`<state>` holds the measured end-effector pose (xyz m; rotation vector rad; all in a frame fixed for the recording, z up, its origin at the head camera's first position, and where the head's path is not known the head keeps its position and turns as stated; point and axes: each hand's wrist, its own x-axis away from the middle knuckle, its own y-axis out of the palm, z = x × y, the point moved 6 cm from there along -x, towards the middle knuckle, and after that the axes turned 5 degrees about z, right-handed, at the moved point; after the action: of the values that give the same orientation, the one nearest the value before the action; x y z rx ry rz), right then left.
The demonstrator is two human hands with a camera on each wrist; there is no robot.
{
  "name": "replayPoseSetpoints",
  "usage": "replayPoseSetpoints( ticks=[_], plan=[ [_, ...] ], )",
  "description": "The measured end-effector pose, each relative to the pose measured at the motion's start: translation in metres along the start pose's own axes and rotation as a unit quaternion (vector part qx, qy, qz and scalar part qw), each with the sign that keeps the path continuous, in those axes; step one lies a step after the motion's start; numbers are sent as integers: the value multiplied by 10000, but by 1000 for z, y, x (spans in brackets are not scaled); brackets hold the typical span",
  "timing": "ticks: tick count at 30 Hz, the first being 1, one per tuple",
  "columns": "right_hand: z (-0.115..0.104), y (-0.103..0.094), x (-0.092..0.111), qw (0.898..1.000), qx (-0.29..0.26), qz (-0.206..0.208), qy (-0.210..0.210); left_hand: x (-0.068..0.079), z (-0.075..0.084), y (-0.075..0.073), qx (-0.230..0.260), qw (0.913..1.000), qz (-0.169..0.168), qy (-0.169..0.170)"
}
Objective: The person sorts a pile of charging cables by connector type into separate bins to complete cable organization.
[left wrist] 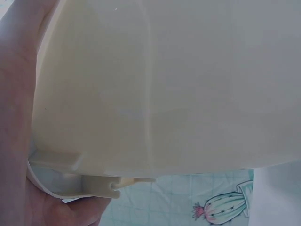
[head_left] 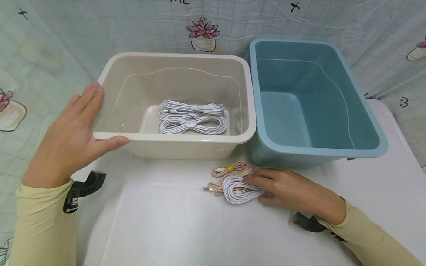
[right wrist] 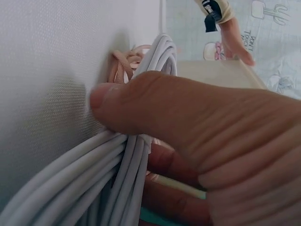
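White table (head_left: 166, 221), patterned sheet (head_left: 133, 26) behind. Left hand (head_left: 71, 135), fingers extended on cream bin's (head_left: 183, 149) rim, likely steadying it; white cables (head_left: 191, 115) inside. Blue bin (head_left: 319, 151) right. Right hand (head_left: 286, 188) pinches white coil (head_left: 236, 190) over peach cables (head_left: 244, 172), near side, presumably keeping loops together.

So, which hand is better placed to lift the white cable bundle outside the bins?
Likely the right hand: it grips that white bundle, while the left hand rests on the cream bin's rim.
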<state>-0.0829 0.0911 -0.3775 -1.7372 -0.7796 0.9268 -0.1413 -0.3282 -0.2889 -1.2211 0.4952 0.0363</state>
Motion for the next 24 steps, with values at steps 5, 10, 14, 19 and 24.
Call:
replayPoseSetpoints(
  ticks=[5, 10, 14, 19, 24],
  plan=[
    [1, 1, 0, 10000, 10, -75, 19, 1, -1, 0, 23, 10000, 35, 20],
    [1, 1, 0, 9999, 79, -50, -58, 1, -2, 0, 12, 10000, -22, -42],
    [0, -1, 0, 9999, 62, 14, -96, 1, -2, 0, -22, 9999, -102, -65],
    [0, -4, 1, 9999, 9, 97, -51, 1, -1, 0, -10, 10000, -91, -14],
    [-1, -7, 2, 9996, -32, 261, -104, 0, -1, 0, -1, 9999, -128, -37]
  ],
)
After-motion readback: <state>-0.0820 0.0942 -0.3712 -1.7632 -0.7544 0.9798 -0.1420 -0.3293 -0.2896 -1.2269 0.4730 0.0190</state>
